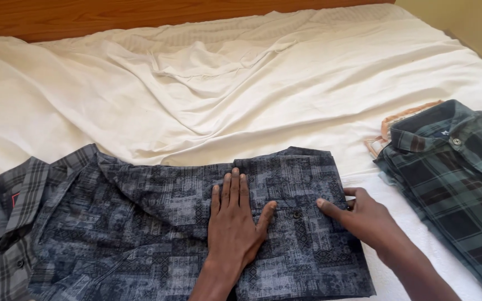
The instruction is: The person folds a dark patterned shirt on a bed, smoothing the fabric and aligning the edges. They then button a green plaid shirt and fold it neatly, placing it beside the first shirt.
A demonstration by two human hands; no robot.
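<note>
Your left hand (232, 220) lies flat, fingers spread, pressing on the dark patterned shirt (185, 234) in front of you on the white bedsheet (224, 95). Your right hand (364, 214) grips the shirt's folded right edge w/ thumb on top. Grey plaid shirt (6, 223) lies left, partly under it; green plaid shirt (458, 178) folded at the right, apart.

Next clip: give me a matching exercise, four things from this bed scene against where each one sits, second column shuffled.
Things:
1. left hand
2. right hand
3. green plaid shirt
4. grey plaid shirt

Places:
A. folded at the right side of the bed
B. pinching the right edge of the patterned blue-grey shirt
C. at the far left, partly under the patterned shirt
D. pressed flat on the middle of the patterned shirt

Pairs: 1-D, 2-B, 3-A, 4-C
</note>
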